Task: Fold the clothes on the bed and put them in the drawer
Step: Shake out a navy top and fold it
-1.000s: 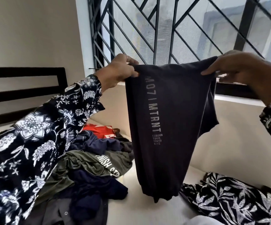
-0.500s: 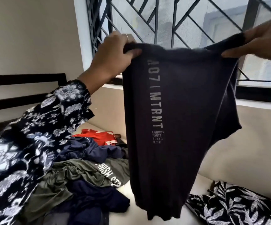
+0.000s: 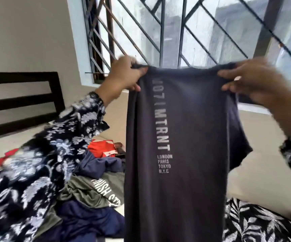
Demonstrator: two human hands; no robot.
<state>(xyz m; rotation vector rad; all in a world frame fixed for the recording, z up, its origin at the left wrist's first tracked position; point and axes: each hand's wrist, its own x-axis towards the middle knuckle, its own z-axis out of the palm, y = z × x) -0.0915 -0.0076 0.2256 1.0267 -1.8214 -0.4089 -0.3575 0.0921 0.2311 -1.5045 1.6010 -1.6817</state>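
Note:
A dark navy T-shirt [image 3: 190,140] with grey vertical lettering hangs in the air in front of me, above the bed. My left hand [image 3: 123,75] grips its top left corner, fingers curled over the edge. At the top right corner my right hand [image 3: 251,81] pinches the fabric between thumb and fingers; it is blurred. The shirt hangs down past the bottom of the frame, and a sleeve pokes out on its right side. No drawer is in view.
A heap of clothes [image 3: 92,194] lies on the cream bed [image 3: 256,175] at lower left: olive, navy and red pieces. A black leaf-print garment [image 3: 256,222] lies at lower right. A dark headboard [image 3: 19,100] stands left, a barred window [image 3: 176,32] behind.
Both hands have lowered the shirt from its raised position half a second ago, and my right hand has come in from the far right. The grip on both corners is unchanged.

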